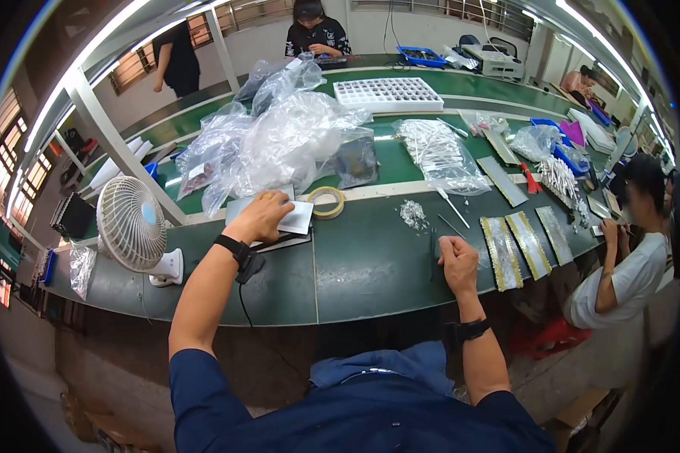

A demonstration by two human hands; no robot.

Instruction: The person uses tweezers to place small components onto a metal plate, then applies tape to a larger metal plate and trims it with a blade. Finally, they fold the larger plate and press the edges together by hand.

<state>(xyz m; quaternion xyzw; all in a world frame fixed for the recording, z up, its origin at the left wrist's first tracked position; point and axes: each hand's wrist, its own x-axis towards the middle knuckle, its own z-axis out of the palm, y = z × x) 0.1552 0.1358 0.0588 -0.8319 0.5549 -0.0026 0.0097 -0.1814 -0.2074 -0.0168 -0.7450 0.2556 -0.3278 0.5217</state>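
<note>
My left hand is curled over a flat white-silver piece, fingers closed at its edge. Under it lie other flat grey and dark pieces, partly covered by the hand. A roll of yellowish tape lies just to the right. My right hand rests on the green bench as a closed fist. Beside its left edge is a thin dark tool like tweezers; whether the fingers grip it cannot be made out. Beyond the fist are a small pile of clear-white bits and a white-handled screwdriver.
A white fan stands at left. Clear plastic bags are heaped behind my left hand. A bag of white sticks, a white compartment tray and yellow-edged strips lie on the bench. A person sits at right.
</note>
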